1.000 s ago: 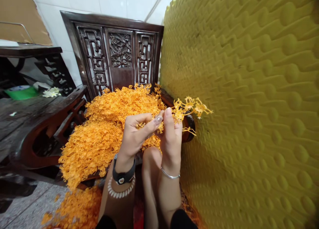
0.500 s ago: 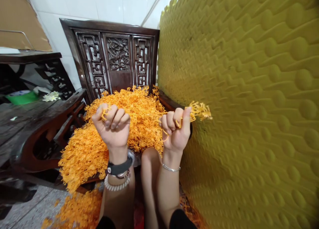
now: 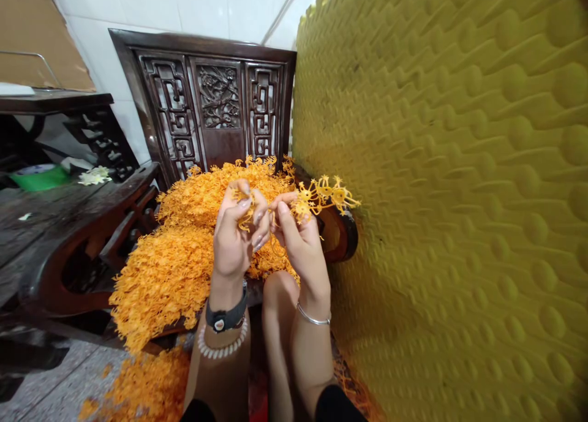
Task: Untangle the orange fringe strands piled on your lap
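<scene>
A spray of yellow-orange plastic flower pieces [image 3: 324,195], thin-stemmed with star-shaped tips, sticks out to the right from my right hand [image 3: 296,235]. That hand pinches its stems between thumb and index finger. Close beside it on the left, my left hand [image 3: 236,232] is curled around more of the same thin strands [image 3: 245,221]; its fingertips are almost at the right hand's. Whether one strand runs between both hands is hidden by the fingers. Behind and below the hands lies a big heap of orange plastic flower pieces [image 3: 160,281].
The heap lies on a dark carved wooden chair [image 3: 223,143]. A yellow textured foam mat [image 3: 441,195] stands upright along the right. On the left, a dark wooden table [image 3: 41,214] bears a green bowl [image 3: 41,178] and pale flowers [image 3: 95,176]. More orange pieces [image 3: 147,382] lie on the floor.
My hands, apart as raised fists before, have come together in the middle. The left moved right and its fingers loosened; the right turned, and the spray shifted left and fanned out.
</scene>
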Tool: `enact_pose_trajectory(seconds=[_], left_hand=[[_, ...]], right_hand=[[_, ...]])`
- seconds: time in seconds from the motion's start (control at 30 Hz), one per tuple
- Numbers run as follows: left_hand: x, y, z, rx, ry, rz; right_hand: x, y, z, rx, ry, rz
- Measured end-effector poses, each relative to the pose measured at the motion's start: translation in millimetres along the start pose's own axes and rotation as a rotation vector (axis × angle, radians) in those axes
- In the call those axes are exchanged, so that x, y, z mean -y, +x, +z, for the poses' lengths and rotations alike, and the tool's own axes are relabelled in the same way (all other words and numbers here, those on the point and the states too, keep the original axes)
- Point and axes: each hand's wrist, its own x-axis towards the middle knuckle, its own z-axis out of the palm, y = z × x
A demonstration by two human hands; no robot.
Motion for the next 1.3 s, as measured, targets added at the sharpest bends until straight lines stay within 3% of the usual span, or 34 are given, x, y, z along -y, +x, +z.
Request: enact_pose_trajectory(seconds=[0.13,0.3,0.47,0.57,0.67,0.8,0.93,1.07,1.23,1.3], left_hand=[[2.3,0.0,-7.0,-0.012,0.198,0.047],[5.1,-0.8,-12.5,-0.042,0.355,0.093],[1.8,-1.4,-10.2,-0.079,0.969,0.207],[-1.2,-0.8,-11.9,-0.030,1.135,0.183],[-3.7,-0.5,-18.1,0.014,1.046,0.146],[-7.0,-1.8,-26.7,0.020,0.849,0.110],[-8.6,-2.8,-28.8,0.102,0.782,0.080],[-6.2,-4.5,-31.1,0.175,0.546,0.083],[1.2,-12.7,-26.6,0.315,0.150,0.043],[2.8,-14.0,-19.6,0.308,0.060,0.042]], right_hand=[[-2.1,1.7,-1.0,-0.053,-0.290,-0.115],[-3.0,3.8,0.3,0.022,-0.393,-0.141],[-9.8,2.3,1.4,0.059,-0.444,-0.130],[-9.0,2.0,0.1,0.045,-0.460,-0.106],[-0.3,1.9,-4.9,0.106,-0.344,-0.077],[13.4,-1.5,-12.3,0.261,0.041,0.023],[17.0,-5.5,-9.7,0.250,0.177,0.119],[16.2,-5.3,-2.8,0.278,0.372,0.100],[18.9,-6.2,5.8,0.448,0.911,0.002],[18.3,-7.4,11.0,0.477,1.078,-0.047]])
